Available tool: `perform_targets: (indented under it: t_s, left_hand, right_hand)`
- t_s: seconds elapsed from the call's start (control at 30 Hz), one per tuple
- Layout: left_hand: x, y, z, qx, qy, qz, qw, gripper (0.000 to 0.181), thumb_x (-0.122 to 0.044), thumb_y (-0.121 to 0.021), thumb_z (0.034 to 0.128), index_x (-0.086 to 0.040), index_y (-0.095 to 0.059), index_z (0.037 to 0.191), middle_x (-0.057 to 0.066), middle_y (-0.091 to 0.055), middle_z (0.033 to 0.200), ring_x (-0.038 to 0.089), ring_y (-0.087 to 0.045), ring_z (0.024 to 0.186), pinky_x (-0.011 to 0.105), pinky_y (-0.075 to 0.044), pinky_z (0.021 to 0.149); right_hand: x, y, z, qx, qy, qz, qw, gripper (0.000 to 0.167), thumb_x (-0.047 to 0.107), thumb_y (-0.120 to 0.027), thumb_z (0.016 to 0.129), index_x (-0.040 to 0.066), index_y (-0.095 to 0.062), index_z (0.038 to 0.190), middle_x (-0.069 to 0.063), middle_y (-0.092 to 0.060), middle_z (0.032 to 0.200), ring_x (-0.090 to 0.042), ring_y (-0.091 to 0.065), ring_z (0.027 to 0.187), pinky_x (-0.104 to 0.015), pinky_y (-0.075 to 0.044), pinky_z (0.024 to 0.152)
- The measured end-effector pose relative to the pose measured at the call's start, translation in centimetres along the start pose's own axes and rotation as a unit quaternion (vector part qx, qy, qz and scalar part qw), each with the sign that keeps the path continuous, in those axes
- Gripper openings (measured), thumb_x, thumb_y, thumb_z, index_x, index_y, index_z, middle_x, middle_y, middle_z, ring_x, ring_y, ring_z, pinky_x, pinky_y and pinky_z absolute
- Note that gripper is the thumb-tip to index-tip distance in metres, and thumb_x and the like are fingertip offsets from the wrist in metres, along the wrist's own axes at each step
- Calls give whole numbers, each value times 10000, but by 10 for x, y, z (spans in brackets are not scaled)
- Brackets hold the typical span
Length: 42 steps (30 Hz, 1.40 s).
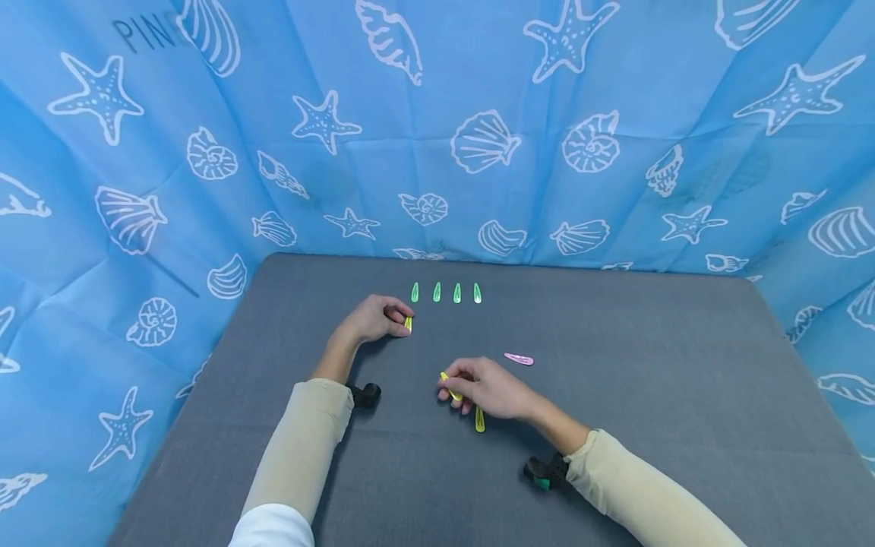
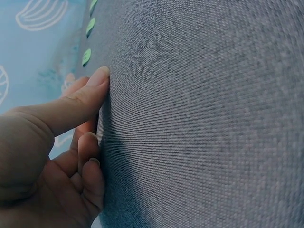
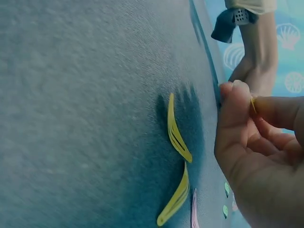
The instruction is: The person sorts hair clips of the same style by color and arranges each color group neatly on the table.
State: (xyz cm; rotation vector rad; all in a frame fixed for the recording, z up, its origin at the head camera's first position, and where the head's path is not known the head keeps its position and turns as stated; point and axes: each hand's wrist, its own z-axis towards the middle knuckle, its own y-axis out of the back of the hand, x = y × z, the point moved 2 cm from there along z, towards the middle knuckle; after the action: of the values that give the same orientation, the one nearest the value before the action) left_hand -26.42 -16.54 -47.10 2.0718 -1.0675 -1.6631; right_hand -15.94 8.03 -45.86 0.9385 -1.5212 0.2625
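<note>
In the head view the left hand (image 1: 374,319) has thumb and index finger at a yellow hair clip (image 1: 409,324) by the table surface; the left wrist view shows that hand (image 2: 57,137) low over the cloth, its clip hidden. The right hand (image 1: 491,387) pinches another yellow clip (image 1: 451,386) above the table, seen as a thin edge (image 3: 253,105) in the right wrist view. Beneath the right hand (image 3: 261,156) lie two yellow clips (image 3: 176,135) (image 3: 175,199), end to end; only one (image 1: 480,419) shows in the head view.
Several green clips (image 1: 437,292) stand in a row near the far edge of the grey table (image 1: 615,342). A pink clip (image 1: 519,358) lies just beyond the right hand. A blue shell-patterned curtain (image 1: 437,137) hangs behind the table.
</note>
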Motion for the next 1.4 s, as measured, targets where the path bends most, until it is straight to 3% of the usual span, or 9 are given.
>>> perform_targets:
  t_s: [0.27, 0.43, 0.57, 0.67, 0.9, 1.0, 1.13, 1.27, 1.4]
  left_hand:
    - [-1, 1, -1, -4, -32, 41, 10000, 291, -157, -829, 866, -168, -761, 1149, 26, -644, 959, 203, -552, 890, 357, -422, 841]
    - [-1, 0, -2, -17, -38, 45, 10000, 287, -153, -828, 865, -163, -761, 1144, 28, -647, 951, 202, -561, 881, 359, -430, 847]
    - [-1, -1, -3, -30, 2, 46, 10000, 290, -146, -830, 863, -156, -760, 1144, 26, -645, 942, 198, -566, 874, 355, -435, 847]
    - [-1, -1, -3, -31, 66, -14, 10000, 292, -140, -833, 858, -157, -761, 1140, 22, -642, 940, 198, -565, 876, 354, -433, 846]
    - [-1, -1, -1, -21, 86, -82, 9999, 298, -137, -839, 851, -160, -761, 1138, 27, -641, 941, 205, -568, 881, 360, -434, 854]
    - [0, 0, 0, -44, 151, -96, 9998, 343, -140, -840, 850, -174, -742, 1177, 36, -656, 969, 210, -583, 904, 372, -447, 872]
    - [0, 0, 1, -122, 257, -146, 9995, 377, -144, -850, 839, -180, -721, 1192, 50, -683, 999, 218, -616, 926, 380, -467, 887]
    - [-1, 0, 0, -147, 291, -186, 9993, 346, -153, -859, 832, -171, -730, 1152, 46, -691, 988, 212, -617, 910, 358, -467, 853]
    - [0, 0, 0, -163, 259, -237, 9993, 345, -154, -864, 827, -166, -732, 1146, 34, -684, 954, 200, -610, 880, 340, -458, 835]
  right_hand:
    - [-3, 10, 7, -215, -295, 636, 9973, 185, 182, -579, 1046, 1, -605, 1023, -165, -770, 951, -176, -651, 711, -276, -526, 610]
    - [-6, 16, 12, -428, -238, 324, 9983, 192, 207, -618, 1032, 20, -613, 987, -121, -700, 864, -159, -577, 674, -251, -490, 591]
    - [-9, 20, 13, -671, -446, 150, 9966, 258, 223, -511, 1082, 10, -655, 1096, -46, -554, 776, -134, -466, 599, -258, -392, 553]
    - [-12, 23, 14, -747, -684, 235, 9946, 345, 222, -425, 1106, 15, -685, 1200, -23, -493, 744, -132, -452, 600, -271, -387, 552]
    - [-11, 33, 23, -901, -862, 370, 9915, 328, 164, -506, 1076, 39, -661, 1337, -107, -639, 984, -178, -544, 785, -299, -465, 680]
    - [-8, 37, 33, -1262, -790, 488, 9876, 290, 145, -561, 1053, 34, -688, 1289, -167, -693, 1105, -198, -599, 880, -308, -503, 763]
    - [-2, 39, 48, -2010, -653, 594, 9756, 199, 140, -633, 1015, 49, -736, 1160, -180, -714, 1091, -230, -635, 917, -319, -522, 792]
    - [6, 39, 60, -2653, -340, -68, 9635, 147, 153, -671, 994, 83, -767, 1079, -110, -727, 1070, -222, -620, 939, -322, -477, 814]
    - [12, 37, 68, -2890, -205, -490, 9559, 120, 165, -695, 978, 105, -781, 1037, -75, -730, 1027, -210, -616, 923, -318, -451, 799]
